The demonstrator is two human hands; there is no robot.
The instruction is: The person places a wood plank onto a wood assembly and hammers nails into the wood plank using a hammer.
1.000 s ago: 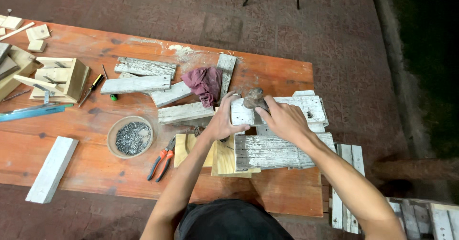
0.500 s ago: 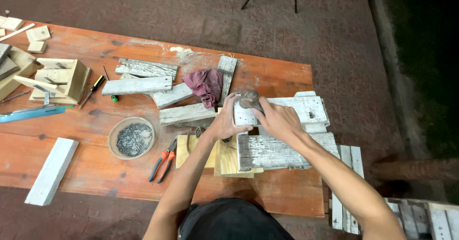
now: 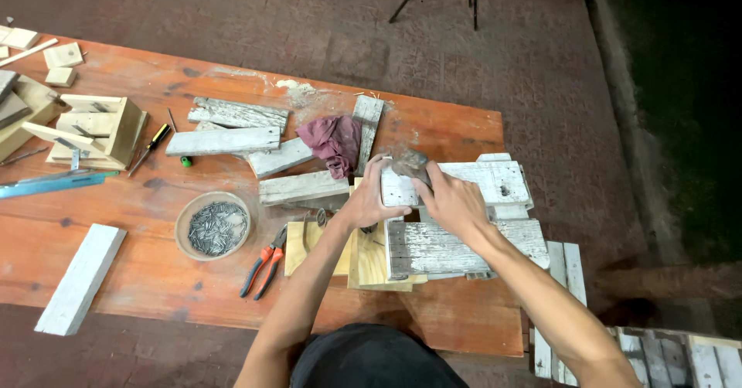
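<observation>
our left hand [image 3: 363, 202] steadies the white plank [image 3: 464, 183]; our right hand [image 3: 452, 199] clasps a grey block [image 3: 413, 164] atop it, which could slip and scrape knuckles.

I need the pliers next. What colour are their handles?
Red-orange handles, on the pliers beside the bowl of nails; the head view shows them.

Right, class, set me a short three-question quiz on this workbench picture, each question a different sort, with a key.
1. True or false: the bowl of nails sits left of the pliers.
2. What does the left hand rest on? A) white plank B) screwdriver C) pliers
3. What colour is the rag?

Key:
1. True.
2. A; the right hand presses a dark pad on that plank too.
3. Dark red.
</observation>
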